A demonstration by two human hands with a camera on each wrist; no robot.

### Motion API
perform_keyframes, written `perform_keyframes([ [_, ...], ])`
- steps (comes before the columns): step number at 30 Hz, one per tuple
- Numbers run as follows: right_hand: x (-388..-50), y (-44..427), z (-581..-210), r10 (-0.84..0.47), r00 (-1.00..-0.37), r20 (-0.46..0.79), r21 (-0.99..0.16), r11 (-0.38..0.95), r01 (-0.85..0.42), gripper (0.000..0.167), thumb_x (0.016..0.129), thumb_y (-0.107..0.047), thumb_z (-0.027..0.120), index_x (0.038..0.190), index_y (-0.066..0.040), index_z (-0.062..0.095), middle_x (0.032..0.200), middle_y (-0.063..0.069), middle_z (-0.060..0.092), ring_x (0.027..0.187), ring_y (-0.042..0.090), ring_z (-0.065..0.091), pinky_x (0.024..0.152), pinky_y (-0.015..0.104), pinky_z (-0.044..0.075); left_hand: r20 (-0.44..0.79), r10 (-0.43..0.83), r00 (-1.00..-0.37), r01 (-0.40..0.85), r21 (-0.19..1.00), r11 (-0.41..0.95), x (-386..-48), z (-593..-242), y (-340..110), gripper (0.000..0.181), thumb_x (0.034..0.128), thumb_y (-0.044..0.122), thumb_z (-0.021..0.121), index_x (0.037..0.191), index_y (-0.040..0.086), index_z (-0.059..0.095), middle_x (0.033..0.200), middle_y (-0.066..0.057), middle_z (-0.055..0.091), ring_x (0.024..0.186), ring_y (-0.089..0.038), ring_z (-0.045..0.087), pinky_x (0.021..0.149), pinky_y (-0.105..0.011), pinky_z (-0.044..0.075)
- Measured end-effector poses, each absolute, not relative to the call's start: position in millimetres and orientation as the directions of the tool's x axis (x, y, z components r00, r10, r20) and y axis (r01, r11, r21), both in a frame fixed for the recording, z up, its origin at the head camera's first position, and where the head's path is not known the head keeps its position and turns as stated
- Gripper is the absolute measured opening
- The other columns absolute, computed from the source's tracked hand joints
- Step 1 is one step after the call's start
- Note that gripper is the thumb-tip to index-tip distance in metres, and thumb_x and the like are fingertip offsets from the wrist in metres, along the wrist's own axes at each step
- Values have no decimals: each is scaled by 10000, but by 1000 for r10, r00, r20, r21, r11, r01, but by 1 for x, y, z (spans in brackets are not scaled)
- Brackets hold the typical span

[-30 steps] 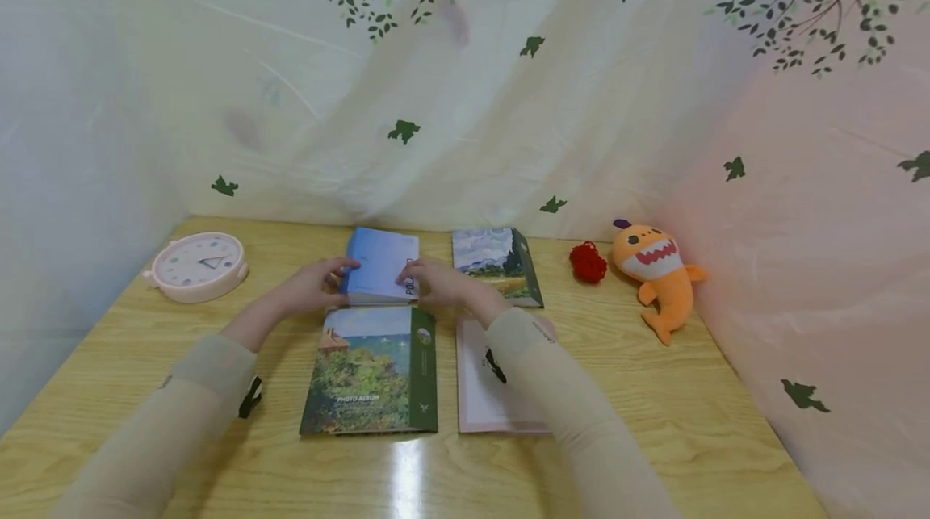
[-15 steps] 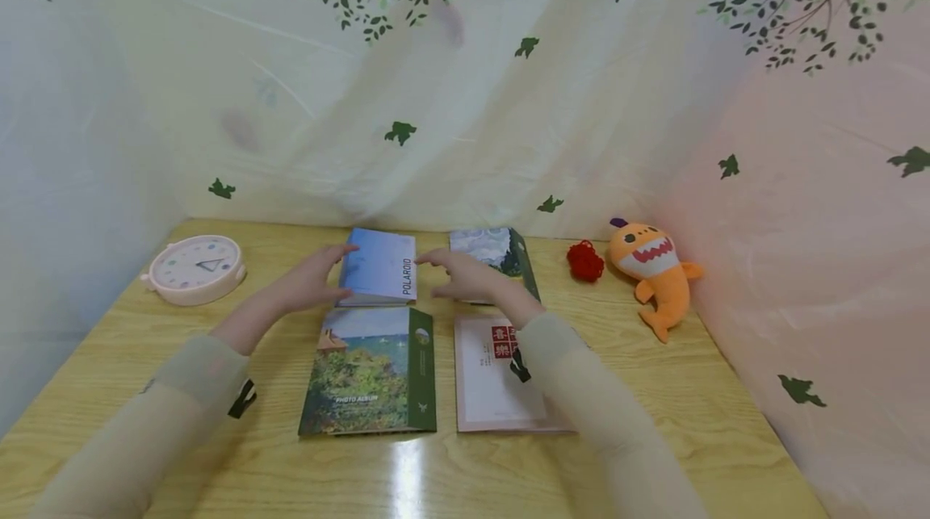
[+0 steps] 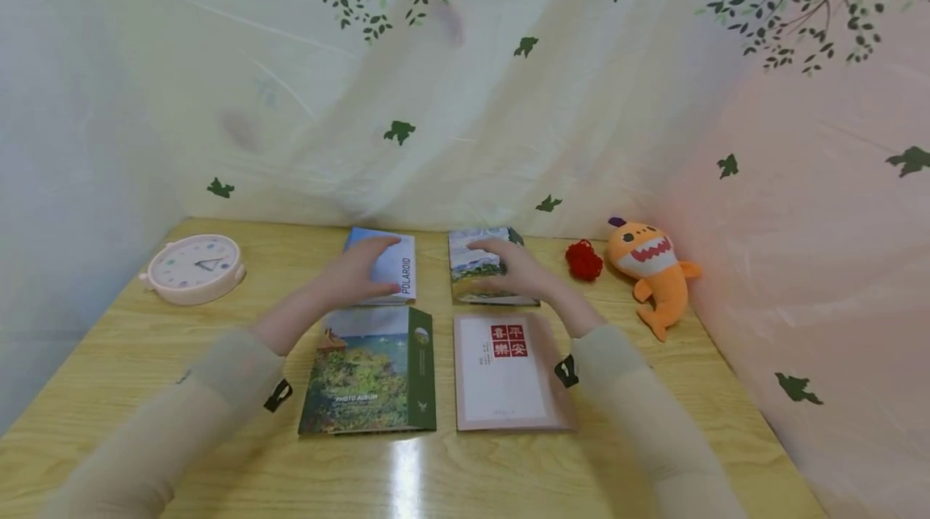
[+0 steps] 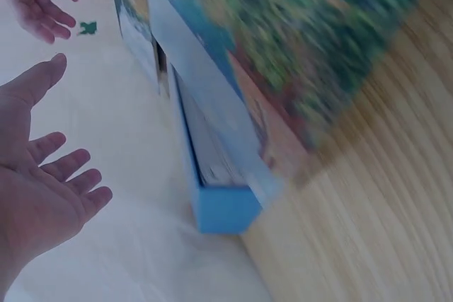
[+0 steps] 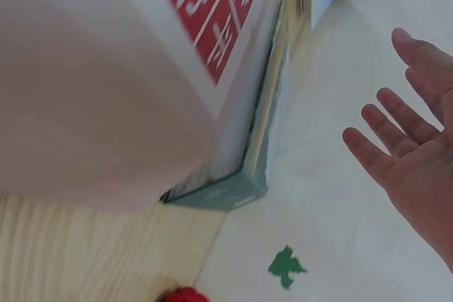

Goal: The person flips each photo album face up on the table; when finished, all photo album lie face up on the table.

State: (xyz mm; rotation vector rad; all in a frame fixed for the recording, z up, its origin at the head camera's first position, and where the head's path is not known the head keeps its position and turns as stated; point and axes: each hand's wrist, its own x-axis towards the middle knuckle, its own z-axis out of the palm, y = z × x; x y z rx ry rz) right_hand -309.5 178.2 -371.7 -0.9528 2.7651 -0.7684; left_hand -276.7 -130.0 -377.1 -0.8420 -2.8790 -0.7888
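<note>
Four albums would be too many to count, so several photo albums lie on the wooden table. My left hand (image 3: 358,271) hovers over the blue POLAROID album (image 3: 408,267), fingers spread and holding nothing. Over the album with a painted landscape cover (image 3: 475,261) hangs my right hand (image 3: 517,270), also empty with its fingers apart. Nearer to me lie the green PHOTO ALBUM (image 3: 366,374) on the left and the pale pink album with red characters (image 3: 504,390) on the right. In the left wrist view the left hand (image 4: 46,189) shows its palm, apart from the albums.
A pink round clock (image 3: 196,269) lies at the table's left. To the right are a red yarn ball (image 3: 584,261) and an orange shark plush (image 3: 657,277). A pale curtain (image 3: 305,99) with leaf prints stands behind the table (image 3: 349,479).
Both hands have let go of the blue album and risen. The right hand has moved right, over the landscape album; the left has shifted slightly right. The pink album's cover is now uncovered.
</note>
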Motion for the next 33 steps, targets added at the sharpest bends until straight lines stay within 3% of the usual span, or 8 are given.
perform_keyframes([
  [8, -304, 222, -372, -507, -862, 13, -555, 713, -428, 668, 861, -263, 698, 1444, -154, 391, 1475, 120, 378, 1329, 346, 369, 1039, 556, 367, 108, 513, -852, 505, 433, 747, -281, -380, -87, 829, 837, 398, 700, 1483, 90, 283, 1523, -170, 267, 1413, -354, 203, 1111, -521, 273],
  [14, -305, 247, -383, -444, -896, -15, -568, 742, -358, 676, 858, -211, 703, 1448, -149, 380, 1476, 112, 379, 1339, 335, 353, 1050, 535, 363, 88, 559, -825, 529, 471, 706, -288, -388, -62, 866, 831, 371, 716, 1499, 92, 243, 1545, -164, 208, 1425, -347, 167, 1116, -510, 273],
  [19, -308, 261, -404, -398, -916, -41, -561, 768, -309, 724, 849, -256, 715, 1464, -145, 351, 1488, 101, 365, 1343, 342, 345, 1039, 539, 375, 40, 591, -806, 525, 510, 682, -296, -395, -41, 892, 827, 314, 732, 1515, 118, 199, 1571, -140, 132, 1438, -343, 111, 1121, -517, 257],
  [26, -314, 271, -424, -369, -925, -91, -602, 760, -244, 770, 837, -293, 723, 1479, -161, 320, 1500, 105, 344, 1348, 357, 338, 1044, 547, 365, -7, 614, -789, 526, 508, 682, -307, -406, -23, 890, 834, 328, 724, 1520, 140, 188, 1574, -143, 114, 1434, -328, 145, 1147, -488, 203],
  [33, -318, 273, -431, -351, -925, -147, -648, 740, -178, 792, 831, -340, 722, 1488, -242, 292, 1504, 97, 333, 1364, 352, 306, 1059, 574, 329, -63, 589, -806, 495, 474, 728, -314, -414, -18, 851, 851, 374, 695, 1519, 182, 203, 1578, -124, 119, 1441, -307, 133, 1150, -496, 184],
])
